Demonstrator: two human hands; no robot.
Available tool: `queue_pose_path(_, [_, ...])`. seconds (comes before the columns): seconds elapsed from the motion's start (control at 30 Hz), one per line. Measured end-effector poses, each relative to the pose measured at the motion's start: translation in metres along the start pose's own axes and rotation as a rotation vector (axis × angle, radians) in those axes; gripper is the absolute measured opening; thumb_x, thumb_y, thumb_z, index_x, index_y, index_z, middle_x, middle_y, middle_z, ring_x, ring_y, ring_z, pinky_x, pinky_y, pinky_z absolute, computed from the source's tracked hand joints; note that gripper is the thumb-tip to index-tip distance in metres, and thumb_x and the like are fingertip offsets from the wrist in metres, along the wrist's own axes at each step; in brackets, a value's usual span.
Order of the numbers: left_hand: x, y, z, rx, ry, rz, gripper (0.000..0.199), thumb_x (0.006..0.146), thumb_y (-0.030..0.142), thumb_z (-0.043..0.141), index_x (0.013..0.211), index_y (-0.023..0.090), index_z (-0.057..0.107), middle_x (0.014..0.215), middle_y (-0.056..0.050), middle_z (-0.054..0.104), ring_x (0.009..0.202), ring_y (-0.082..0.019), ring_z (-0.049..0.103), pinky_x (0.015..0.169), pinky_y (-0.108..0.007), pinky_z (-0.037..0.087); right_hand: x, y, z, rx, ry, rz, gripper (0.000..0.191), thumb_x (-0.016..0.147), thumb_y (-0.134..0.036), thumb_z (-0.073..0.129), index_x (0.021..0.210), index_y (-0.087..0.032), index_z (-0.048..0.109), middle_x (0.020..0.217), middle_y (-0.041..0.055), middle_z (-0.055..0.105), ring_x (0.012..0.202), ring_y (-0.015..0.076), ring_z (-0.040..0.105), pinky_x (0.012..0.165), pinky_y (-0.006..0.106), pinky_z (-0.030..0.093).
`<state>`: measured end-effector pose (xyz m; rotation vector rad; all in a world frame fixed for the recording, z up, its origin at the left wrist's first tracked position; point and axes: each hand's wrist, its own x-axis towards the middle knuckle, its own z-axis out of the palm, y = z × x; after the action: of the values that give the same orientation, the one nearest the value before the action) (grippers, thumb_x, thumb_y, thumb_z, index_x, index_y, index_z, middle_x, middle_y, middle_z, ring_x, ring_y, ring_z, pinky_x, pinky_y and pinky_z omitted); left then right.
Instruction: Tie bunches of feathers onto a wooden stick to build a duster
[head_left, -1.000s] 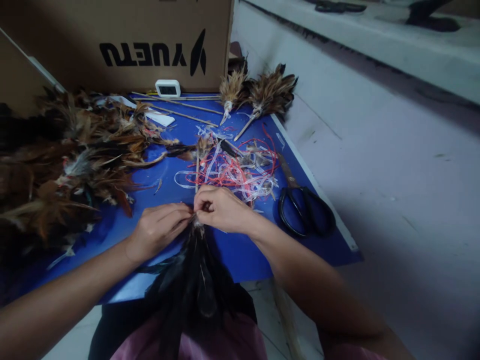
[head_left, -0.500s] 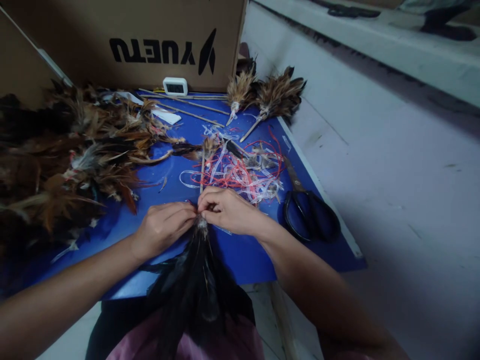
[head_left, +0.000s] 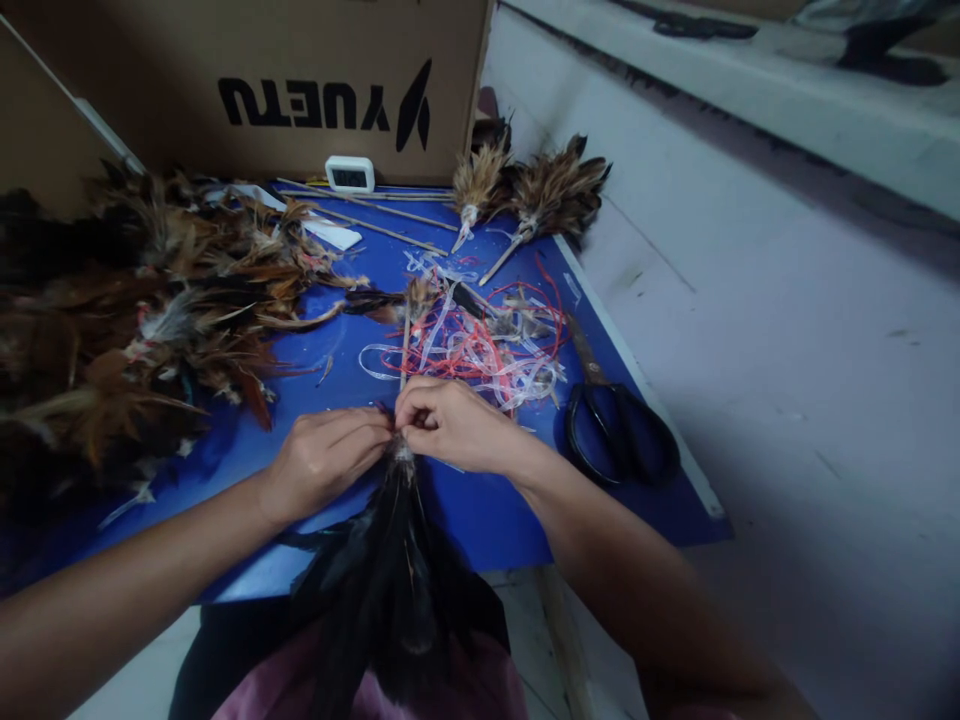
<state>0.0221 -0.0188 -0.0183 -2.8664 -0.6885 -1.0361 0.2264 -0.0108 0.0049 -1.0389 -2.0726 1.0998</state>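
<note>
Hardly any shift: left hand [head_left: 326, 458] and right hand [head_left: 459, 426], fingers pinching black feather bundle [head_left: 397, 565] at its neck. Probably light, soft; hold there.

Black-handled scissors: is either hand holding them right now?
No, the black-handled scissors lie on the blue tabletop, while the left hand and right hand are at the base of the black feathers.

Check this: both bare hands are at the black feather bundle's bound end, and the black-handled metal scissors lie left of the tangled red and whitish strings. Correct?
No: the head view shows the scissors to the right of the tangled strings. The left hand and right hand are at the bound end of the feather bundle.
</note>
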Motion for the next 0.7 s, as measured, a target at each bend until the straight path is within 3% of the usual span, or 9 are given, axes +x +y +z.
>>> queue_pose_path(0.7, [-0.0011, -0.0026, -0.0014, -0.059, -0.059, 0.021, 0.010, 0.083, 0.011, 0.061, 0.091, 0.015, 0.065, 0.090, -0.008, 0.074, 0.093, -0.019, 0.070, 0.086, -0.032, 0.058, -0.0037, -0.0038, -0.0099, -0.063, -0.090, -0.015, 0.013, 0.067, -0.002, 0.057, 0.068, -0.014, 0.061, 0.085, 0.0014, 0.059, 0.068, 0.0079, 0.051, 0.066, 0.023, 0.041])
